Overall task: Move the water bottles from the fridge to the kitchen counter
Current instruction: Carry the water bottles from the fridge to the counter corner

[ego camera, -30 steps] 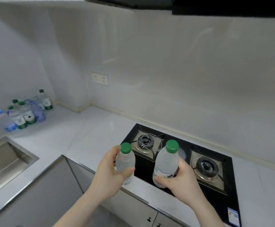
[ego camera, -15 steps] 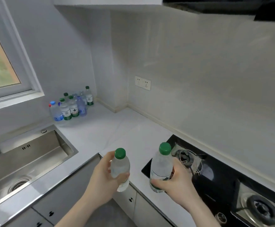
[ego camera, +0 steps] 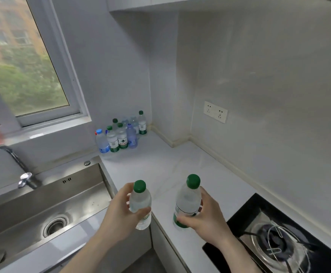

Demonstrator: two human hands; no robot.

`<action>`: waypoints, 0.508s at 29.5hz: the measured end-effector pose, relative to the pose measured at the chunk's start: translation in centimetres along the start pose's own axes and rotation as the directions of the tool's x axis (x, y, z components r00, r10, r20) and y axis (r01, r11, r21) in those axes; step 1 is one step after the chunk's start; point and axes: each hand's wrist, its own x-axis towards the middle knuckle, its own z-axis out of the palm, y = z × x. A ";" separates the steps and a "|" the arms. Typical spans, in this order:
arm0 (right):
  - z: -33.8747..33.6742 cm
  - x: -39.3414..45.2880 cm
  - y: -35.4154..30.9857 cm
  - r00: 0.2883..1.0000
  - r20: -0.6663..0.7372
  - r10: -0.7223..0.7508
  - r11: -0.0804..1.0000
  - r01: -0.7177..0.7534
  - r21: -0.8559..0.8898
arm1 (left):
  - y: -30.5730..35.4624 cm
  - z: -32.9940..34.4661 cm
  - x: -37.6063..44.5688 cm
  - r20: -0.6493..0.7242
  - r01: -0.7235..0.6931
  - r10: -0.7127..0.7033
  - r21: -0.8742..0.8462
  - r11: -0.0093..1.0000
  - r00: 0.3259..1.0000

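The left hand [ego camera: 121, 211] grips a small clear water bottle [ego camera: 141, 205], fingers and thumb curled round its lower body. This left bottle has a dark green screw cap and a see-through ribbed body; only a sliver of white and green label shows under the thumb. It is upright, tilted slightly, and is held in the air over the front edge of the pale table [ego camera: 170, 170], near the corner of the steel sink [ego camera: 42, 209].

The right hand [ego camera: 206, 217] wraps round the lower part of a second water bottle [ego camera: 188, 201], thumb across the front. This right bottle looks taller, with the same dark green cap, a clear shoulder and a white label with a green band at the base, which the fingers partly cover. It leans a little to the right and is held above the table, just left of the black gas hob [ego camera: 274, 243]. Whether its base touches the surface I cannot tell.

The two held bottles are near each other but apart. Well beyond them, in the back corner of the table under the window [ego camera: 22, 62], stands a tight cluster of bottles [ego camera: 121, 134]: several with green caps and green labels, one with a blue cap, others clear or bluish. A chrome tap [ego camera: 7, 160] rises at the left of the sink, and a double wall socket [ego camera: 215, 111] sits on the right wall.
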 end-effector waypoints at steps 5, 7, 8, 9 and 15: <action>-0.3 6.7 1.1 0.997 0.075 -0.021 0.999 0.023 -0.027 | -0.5 0.4 5.3 -0.062 0.036 -0.035 0.013 0.999 0.997; -0.1 8.4 1.2 0.995 0.097 -0.018 0.999 0.023 -0.046 | -1.0 0.4 6.6 -0.074 0.060 -0.059 0.014 0.998 0.996; 0.0 9.4 1.4 0.994 0.110 -0.010 0.998 0.017 -0.055 | -1.4 0.4 7.5 -0.079 0.076 -0.074 0.017 0.997 0.994; 0.1 10.6 1.7 0.993 0.121 -0.007 0.998 0.015 -0.060 | -1.8 0.4 8.4 -0.081 0.082 -0.080 0.017 0.996 0.993; 1.0 15.2 2.9 0.989 0.139 0.043 0.993 -0.027 -0.116 | -3.1 0.6 12.8 -0.069 0.116 -0.111 0.077 0.990 0.991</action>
